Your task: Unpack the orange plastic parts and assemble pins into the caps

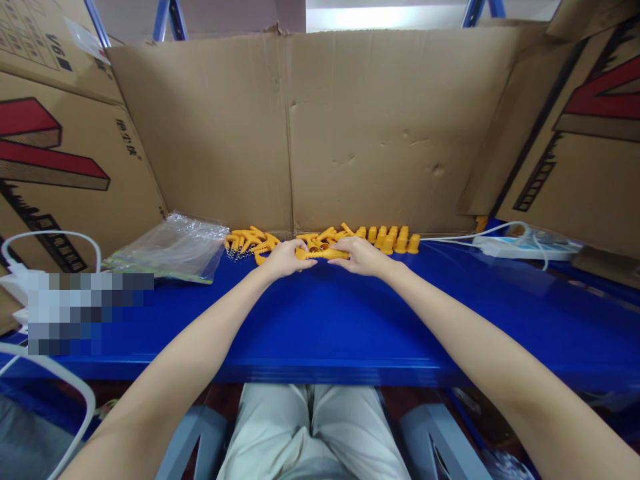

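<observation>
Over the far middle of the blue tabletop, my two hands face each other with a yellow plastic part between them. My left hand (284, 259) pinches a yellow threaded plastic piece (314, 255) that points right. A smooth yellow plastic piece (336, 254) is in the fingers of my right hand (364, 256). The two pieces lie in one line; whether they are joined or only touch, I cannot tell. Loose yellow parts (327, 233) lie just behind my hands, partly hidden by them.
Yellow T-shaped parts with metal ends (245, 240) are heaped at left. Several yellow cups (400, 241) stand at right. A clear plastic bag (170, 247) lies farther left. A white power strip (525, 248) sits at far right. Cardboard (375, 133) walls off the back of the blue table (325, 320).
</observation>
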Demonstrator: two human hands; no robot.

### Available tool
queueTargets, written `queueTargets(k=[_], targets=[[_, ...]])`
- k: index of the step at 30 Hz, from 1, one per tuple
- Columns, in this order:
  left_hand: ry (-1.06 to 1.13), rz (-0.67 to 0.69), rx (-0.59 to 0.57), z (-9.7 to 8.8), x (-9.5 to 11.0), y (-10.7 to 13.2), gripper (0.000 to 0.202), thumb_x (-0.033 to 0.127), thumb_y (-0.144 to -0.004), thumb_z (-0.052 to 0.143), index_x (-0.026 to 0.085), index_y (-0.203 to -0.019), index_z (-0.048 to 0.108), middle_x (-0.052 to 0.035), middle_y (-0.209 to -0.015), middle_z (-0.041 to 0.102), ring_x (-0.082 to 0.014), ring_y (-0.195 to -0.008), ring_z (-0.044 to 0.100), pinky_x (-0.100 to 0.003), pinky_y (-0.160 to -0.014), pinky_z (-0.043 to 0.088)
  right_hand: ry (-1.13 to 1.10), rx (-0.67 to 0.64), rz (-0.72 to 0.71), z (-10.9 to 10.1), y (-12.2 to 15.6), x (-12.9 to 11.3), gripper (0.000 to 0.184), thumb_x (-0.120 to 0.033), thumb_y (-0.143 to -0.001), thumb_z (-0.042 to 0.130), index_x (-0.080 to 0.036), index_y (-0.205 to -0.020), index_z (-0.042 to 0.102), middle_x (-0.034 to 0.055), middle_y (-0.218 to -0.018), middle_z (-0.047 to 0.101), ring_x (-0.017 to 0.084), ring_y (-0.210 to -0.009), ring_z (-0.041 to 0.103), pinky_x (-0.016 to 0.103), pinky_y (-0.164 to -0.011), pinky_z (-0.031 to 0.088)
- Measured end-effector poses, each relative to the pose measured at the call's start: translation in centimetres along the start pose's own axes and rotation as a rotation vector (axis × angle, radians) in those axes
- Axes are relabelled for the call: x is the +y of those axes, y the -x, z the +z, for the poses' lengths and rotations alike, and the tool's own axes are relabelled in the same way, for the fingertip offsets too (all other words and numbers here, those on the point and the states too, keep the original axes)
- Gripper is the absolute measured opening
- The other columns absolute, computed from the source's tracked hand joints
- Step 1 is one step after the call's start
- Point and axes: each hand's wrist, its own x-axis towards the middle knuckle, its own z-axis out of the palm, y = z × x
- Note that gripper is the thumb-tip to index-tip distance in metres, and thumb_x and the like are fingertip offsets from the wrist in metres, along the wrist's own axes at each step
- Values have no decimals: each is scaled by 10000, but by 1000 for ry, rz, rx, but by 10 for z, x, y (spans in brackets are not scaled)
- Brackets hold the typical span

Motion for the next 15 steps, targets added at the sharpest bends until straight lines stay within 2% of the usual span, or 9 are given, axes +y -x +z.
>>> queueTargets(k=[4, 6, 9, 13, 15], targets=[[-100, 85, 71, -4, 3, 3, 277, 365, -646, 707, 208, -833, 577, 72, -512, 471, -105, -512, 446, -232, -550, 310, -200, -43, 221, 0, 0, 1, 352, -489, -803, 600, -163, -883, 706, 5, -628, 581, 136, -592, 518, 294, -632, 415], [-111, 105, 86, -4, 4, 3, 274, 374, -660, 699, 208, -842, 579, 66, -528, 488, -111, -533, 465, -232, -566, 322, -311, -66, 284, 2, 0, 3, 415, -536, -792, 588, -148, -877, 707, 1, -597, 565, 131, -563, 507, 289, -599, 413], [-103, 92, 76, -3, 5, 3, 280, 375, -658, 708, 201, -838, 583, 60, -536, 508, -117, -541, 480, -237, -578, 334, -382, -32, 275, 6, 0, 6, 400, -530, -772, 608, -151, -863, 698, 21, -675, 618, 151, -628, 559, 301, -636, 445], [-40, 5, 42, -1, 4, 1, 292, 381, -652, 716, 191, -829, 582, 65, -517, 508, -106, -488, 453, -236, -541, 325, -282, 141, 176, 10, -1, 7, 330, -400, -712, 705, -175, -952, 689, 70, -940, 677, 222, -901, 622, 365, -837, 458], [-9, -18, 30, -1, 4, 1, 297, 392, -652, 714, 189, -823, 580, 69, -508, 504, -101, -469, 440, -234, -525, 315, -237, 151, 131, 11, -1, 8, 317, -358, -704, 715, -180, -965, 689, 80, -994, 676, 237, -969, 616, 387, -891, 440]])
